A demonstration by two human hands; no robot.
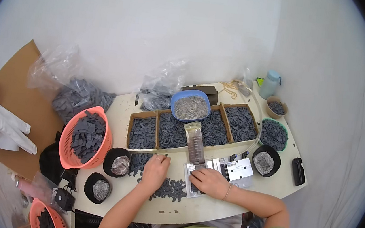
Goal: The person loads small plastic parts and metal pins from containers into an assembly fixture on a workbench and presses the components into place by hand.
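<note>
Your right grip (210,183) bends over the near left part of the silver metal fixture (240,169), its fingers on the plate; you cannot tell whether they pinch anything. Your left grip (155,171), just left of the fixture, is curled down among loose dark grey pieces (169,189) spread on the tabletop (144,213); its fingertips are hidden, so whether it is clamped on one cannot be told. Just beyond your right grip, a clear ribbed holder (195,143) runs away from the fixture toward a blue bowl (172,107) of thin metallic pieces. Past both grips stands a row of cardboard compartments (157,131) filled with grey pieces. Left of your left grip are two black bowls (107,163) (88,190) and, farther out, a coral basket (64,141) of larger grey pieces. Right of your right grip, beyond the fixture, sit another black bowl (278,157) and a black case (298,171).
</note>
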